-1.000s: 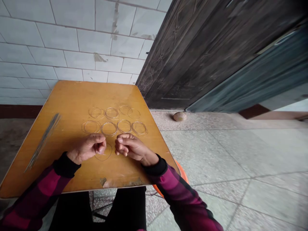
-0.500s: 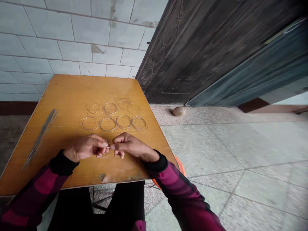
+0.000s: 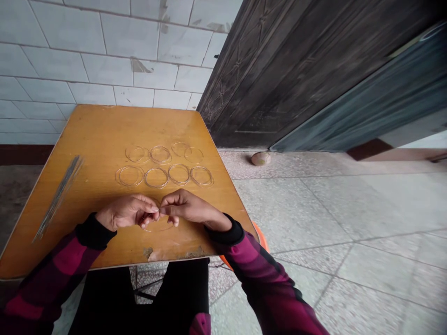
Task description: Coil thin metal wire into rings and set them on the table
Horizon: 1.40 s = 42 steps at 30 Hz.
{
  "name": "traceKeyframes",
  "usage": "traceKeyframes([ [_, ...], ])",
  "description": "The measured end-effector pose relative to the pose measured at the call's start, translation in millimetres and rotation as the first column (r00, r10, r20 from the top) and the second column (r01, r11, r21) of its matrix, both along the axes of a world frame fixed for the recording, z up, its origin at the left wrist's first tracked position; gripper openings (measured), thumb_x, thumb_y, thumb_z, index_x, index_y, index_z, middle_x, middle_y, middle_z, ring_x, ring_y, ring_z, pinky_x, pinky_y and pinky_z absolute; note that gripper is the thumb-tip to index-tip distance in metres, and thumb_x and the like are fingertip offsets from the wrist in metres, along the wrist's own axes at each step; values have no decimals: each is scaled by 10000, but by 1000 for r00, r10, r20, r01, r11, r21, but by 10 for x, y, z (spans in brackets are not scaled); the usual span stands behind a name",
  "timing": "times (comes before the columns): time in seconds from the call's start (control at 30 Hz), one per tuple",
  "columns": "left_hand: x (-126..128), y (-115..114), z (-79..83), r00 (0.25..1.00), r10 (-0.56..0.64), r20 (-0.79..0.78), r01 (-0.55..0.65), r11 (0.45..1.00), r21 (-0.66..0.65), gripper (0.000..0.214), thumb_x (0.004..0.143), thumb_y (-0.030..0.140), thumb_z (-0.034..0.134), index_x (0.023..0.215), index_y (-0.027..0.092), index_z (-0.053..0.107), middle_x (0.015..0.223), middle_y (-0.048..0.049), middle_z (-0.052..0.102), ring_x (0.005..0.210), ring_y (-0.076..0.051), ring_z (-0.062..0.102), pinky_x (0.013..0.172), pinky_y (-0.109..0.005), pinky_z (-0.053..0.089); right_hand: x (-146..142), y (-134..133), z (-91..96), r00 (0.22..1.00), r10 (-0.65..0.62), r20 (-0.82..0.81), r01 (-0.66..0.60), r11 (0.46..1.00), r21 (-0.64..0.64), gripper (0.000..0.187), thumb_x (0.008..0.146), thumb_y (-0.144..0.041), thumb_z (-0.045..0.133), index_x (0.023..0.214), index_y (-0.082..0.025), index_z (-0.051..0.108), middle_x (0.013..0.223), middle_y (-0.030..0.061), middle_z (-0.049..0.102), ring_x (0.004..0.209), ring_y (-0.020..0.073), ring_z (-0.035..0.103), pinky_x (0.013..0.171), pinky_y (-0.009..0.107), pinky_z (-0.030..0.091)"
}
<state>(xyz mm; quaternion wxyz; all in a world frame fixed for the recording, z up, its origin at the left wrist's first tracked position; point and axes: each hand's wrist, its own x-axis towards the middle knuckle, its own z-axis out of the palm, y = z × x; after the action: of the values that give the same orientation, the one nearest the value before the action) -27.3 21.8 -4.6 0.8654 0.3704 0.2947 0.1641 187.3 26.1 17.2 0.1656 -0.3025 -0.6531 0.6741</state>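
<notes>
My left hand [image 3: 128, 211] and my right hand [image 3: 191, 208] meet fingertip to fingertip over the front half of the table, both closed in a pinch. Between them they hold a thin wire loop [image 3: 160, 230], whose lower curve shows faintly under the fingers; the pinched part is mostly hidden. Just beyond my hands lie several wire rings in two rows, among them a front-row ring [image 3: 168, 178] and a back-row ring [image 3: 171, 156]. To the left of my left hand, a bundle of straight thin wires [image 3: 57, 200] rests slantwise on the tabletop.
The wooden table [image 3: 104, 128] has a chipped front edge and stands by a white tiled wall [image 3: 108, 77]. Right of it are a dark door [image 3: 261, 88] and a round stone [image 3: 260, 158] on the floor. Something orange [image 3: 262, 238] shows under the table's right edge.
My hands have drawn slightly closer, so the bit of wire that showed between the fingertips is now covered. The loop's curve appears wider below my fingers. The rings lie as before.
</notes>
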Motion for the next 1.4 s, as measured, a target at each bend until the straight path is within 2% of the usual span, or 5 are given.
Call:
traceKeyframes([
  [0.17, -14, 18, -40, 995, 101, 27, -99, 993, -64, 212, 671, 247, 799, 687, 77, 672, 674, -42, 614, 525, -72, 503, 488, -207, 368, 3, -57, 6, 993, -98, 61, 60, 892, 448, 181, 924, -293, 571, 930, -135, 660, 717, 17, 670, 616, 104, 625, 615, 222, 494],
  [0.37, 25, 23, -69, 963, 249, 102, -234, 962, -142, 246, 642, 237, 852, 653, 85, 660, 664, -33, 616, 526, -58, 511, 507, -177, 388, 9, -126, 20, 956, -273, 104, -72, 125, 990, 236, 1007, -161, 424, 1069, -148, 651, 963, 104, 706, 797, 171, 641, 671, 292, 491],
  [0.57, 90, -41, -28, 937, 322, 133, -305, 943, -134, 269, 638, 235, 865, 651, 91, 637, 654, -23, 604, 538, -64, 512, 498, -176, 392, -9, -141, 55, 929, -346, 133, -181, -109, 977, 272, 1002, -115, 371, 1003, -117, 643, 859, 100, 675, 738, 188, 588, 585, 304, 446],
  [0.93, 203, -77, -126, 889, 318, 330, -257, 942, -214, 589, 716, 603, 741, 1061, 137, 636, 1039, -116, 672, 993, -233, 614, 941, -435, 447, -116, 2, -177, 872, -468, -147, 158, -16, 987, 137, 928, -93, 472, 938, -191, 567, 970, 85, 636, 1072, 220, 611, 1008, 459, 460],
  [1.4, 186, -73, -56, 895, 353, 272, -275, 918, -285, 639, 877, 705, 408, 959, 109, 622, 890, -125, 660, 839, -230, 613, 793, -460, 523, -189, -25, -290, 859, -501, -102, 102, -29, 994, 134, 901, -110, 523, 927, -227, 583, 950, 36, 643, 1101, 218, 588, 1138, 553, 297],
])
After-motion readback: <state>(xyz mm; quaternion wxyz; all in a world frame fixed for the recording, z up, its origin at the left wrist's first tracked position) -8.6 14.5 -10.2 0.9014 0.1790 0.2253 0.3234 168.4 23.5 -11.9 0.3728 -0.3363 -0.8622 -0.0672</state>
